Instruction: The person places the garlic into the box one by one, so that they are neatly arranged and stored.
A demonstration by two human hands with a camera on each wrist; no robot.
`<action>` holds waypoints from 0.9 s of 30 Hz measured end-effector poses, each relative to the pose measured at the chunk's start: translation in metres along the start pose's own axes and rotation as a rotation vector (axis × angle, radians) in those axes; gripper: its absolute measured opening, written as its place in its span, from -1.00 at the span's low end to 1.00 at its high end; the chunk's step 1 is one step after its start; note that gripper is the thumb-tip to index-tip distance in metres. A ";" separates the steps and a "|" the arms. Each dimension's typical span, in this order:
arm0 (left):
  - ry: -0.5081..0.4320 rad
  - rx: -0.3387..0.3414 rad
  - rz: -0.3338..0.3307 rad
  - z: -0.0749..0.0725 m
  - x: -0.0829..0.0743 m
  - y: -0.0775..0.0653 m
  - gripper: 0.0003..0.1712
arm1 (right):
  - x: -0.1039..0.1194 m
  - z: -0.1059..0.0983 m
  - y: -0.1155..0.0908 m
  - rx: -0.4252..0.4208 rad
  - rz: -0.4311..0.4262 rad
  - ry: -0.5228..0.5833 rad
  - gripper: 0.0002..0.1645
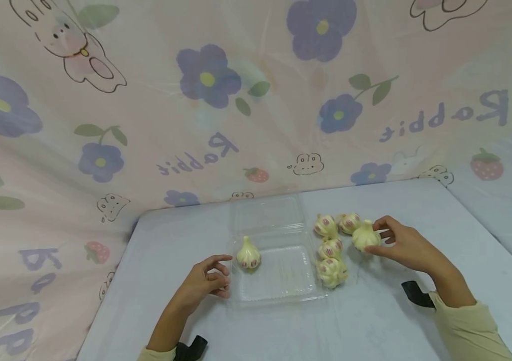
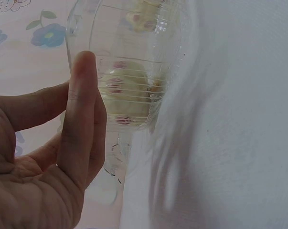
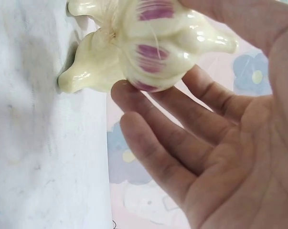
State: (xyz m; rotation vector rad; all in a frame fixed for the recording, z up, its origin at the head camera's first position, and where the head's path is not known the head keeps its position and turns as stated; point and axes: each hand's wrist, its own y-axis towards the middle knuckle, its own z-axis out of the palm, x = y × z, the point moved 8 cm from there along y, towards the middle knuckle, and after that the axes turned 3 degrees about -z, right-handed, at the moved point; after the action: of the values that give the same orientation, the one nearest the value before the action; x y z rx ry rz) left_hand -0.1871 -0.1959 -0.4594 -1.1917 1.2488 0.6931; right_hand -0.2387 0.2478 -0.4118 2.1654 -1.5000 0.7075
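Note:
My right hand [image 1: 406,245] pinches a garlic bulb [image 1: 366,236] between thumb and fingers, its stem pointing up in the head view. In the right wrist view this bulb [image 3: 153,43] shows purple streaks, and other bulbs sit close behind it. A clear plastic clamshell box [image 1: 278,300] lies with its lid folded back. Inside it, near the left wall, stands one garlic bulb [image 1: 248,254]. Beside that wall is my left hand [image 1: 208,278], its fingers loosely bent and holding nothing. Through the box wall the left wrist view shows the bulb [image 2: 127,93]; whether the fingertips touch the plastic I cannot tell.
Several more garlic bulbs [image 1: 331,272] are grouped along the right side of the box, some touching each other. The box's lid [image 1: 267,213] extends toward the back edge. A white cloth covers the table [image 1: 183,235]; a printed curtain [image 1: 246,135] hangs behind it.

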 end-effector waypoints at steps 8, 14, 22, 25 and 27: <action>-0.004 -0.002 -0.008 0.001 0.000 -0.001 -0.30 | 0.002 -0.005 -0.002 -0.029 0.002 -0.012 -0.26; -0.004 -0.006 -0.002 0.000 0.000 -0.002 -0.29 | 0.008 -0.009 -0.003 -0.052 0.011 -0.009 -0.26; -0.010 -0.010 -0.003 0.001 0.000 -0.002 -0.29 | 0.011 -0.012 -0.004 -0.066 0.027 -0.003 -0.22; -0.012 -0.012 0.000 0.001 0.000 -0.002 -0.29 | 0.012 -0.013 -0.005 -0.072 0.028 -0.002 -0.22; -0.013 -0.011 0.002 0.001 0.000 -0.002 -0.29 | 0.013 -0.014 -0.005 -0.075 0.026 -0.003 -0.22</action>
State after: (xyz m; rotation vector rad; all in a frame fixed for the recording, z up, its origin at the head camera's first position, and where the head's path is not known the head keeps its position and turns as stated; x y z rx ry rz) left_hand -0.1854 -0.1959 -0.4590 -1.1932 1.2369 0.7093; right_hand -0.2325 0.2482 -0.3933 2.0959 -1.5336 0.6463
